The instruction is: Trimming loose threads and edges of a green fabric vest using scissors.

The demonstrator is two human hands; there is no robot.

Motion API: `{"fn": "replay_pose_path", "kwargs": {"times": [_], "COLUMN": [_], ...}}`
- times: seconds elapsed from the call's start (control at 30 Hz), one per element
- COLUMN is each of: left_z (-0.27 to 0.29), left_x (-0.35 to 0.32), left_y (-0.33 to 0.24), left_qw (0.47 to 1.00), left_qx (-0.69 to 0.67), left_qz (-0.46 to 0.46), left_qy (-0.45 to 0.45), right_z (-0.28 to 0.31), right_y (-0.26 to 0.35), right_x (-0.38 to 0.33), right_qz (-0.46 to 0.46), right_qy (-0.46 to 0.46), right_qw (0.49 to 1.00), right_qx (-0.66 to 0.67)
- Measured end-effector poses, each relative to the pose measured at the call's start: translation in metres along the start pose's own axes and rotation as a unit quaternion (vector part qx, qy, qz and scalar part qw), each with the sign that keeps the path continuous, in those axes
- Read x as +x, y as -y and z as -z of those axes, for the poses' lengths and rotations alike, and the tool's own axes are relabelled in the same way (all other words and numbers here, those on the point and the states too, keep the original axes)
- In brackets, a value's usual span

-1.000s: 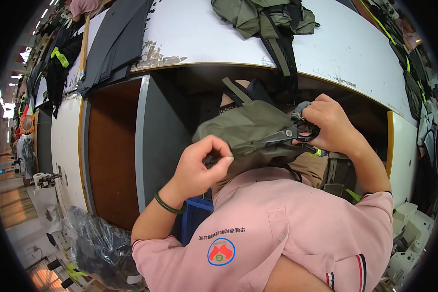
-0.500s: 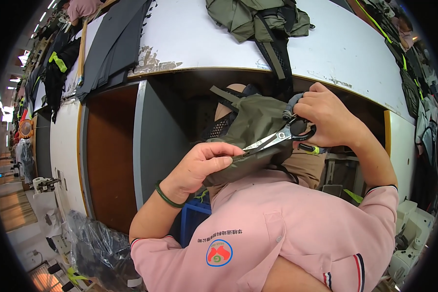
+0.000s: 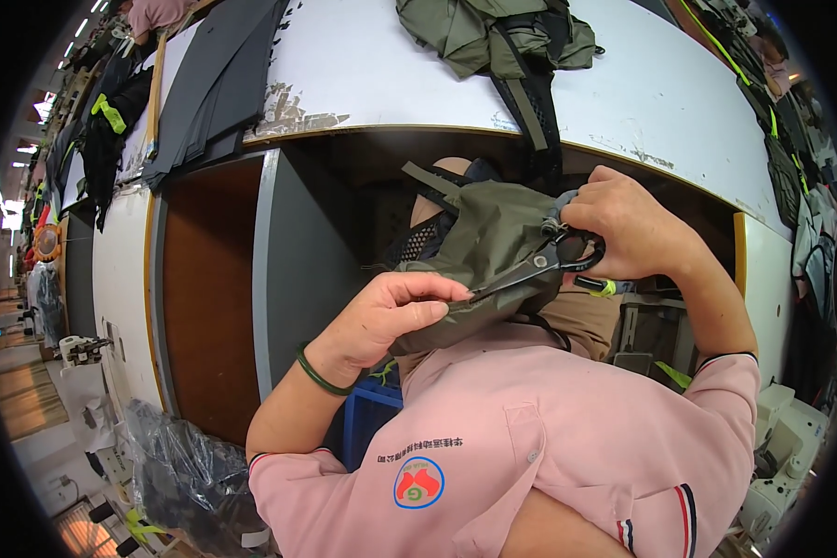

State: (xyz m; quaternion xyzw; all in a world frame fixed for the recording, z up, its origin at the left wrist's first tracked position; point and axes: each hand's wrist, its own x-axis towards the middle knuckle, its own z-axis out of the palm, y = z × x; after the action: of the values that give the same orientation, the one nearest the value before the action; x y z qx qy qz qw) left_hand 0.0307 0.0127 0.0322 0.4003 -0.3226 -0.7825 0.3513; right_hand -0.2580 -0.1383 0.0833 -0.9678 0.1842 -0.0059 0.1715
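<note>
An olive-green, soft fabric bag [image 3: 502, 219] lies on the tan-trousered lap [image 3: 586, 324], between the hands. Across it, black-handled metal scissors [image 3: 541, 262] slant down-left, tips just beside the left hand [image 3: 381, 321], whose thumb and forefinger nearly meet at the bag's edge; their hold I cannot tell. The right hand [image 3: 628, 223] curls round the handles. Blades, spread half a second ago, look nearly together.
</note>
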Motion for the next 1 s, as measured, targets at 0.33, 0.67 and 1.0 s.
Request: {"fn": "replay_pose_path", "kwargs": {"times": [0.33,0.67,1.0], "left_z": [-0.002,-0.001,0.010], "left_x": [0.002,0.016,0.004], "left_y": [-0.005,0.001,0.007], "left_qw": [1.000,0.992,0.999], "left_qx": [0.005,0.065,0.006], "left_qz": [-0.011,-0.110,-0.045], "left_qy": [0.005,0.005,-0.014], "right_z": [-0.003,-0.022,-0.003], "right_y": [-0.002,0.037,0.001], "right_x": [0.002,0.038,0.014], "right_qz": [-0.010,-0.136,-0.064], "right_qy": [-0.057,-0.061,-0.032], "right_qw": [0.994,0.876,0.984], "right_qx": [0.096,0.458,0.165]}}
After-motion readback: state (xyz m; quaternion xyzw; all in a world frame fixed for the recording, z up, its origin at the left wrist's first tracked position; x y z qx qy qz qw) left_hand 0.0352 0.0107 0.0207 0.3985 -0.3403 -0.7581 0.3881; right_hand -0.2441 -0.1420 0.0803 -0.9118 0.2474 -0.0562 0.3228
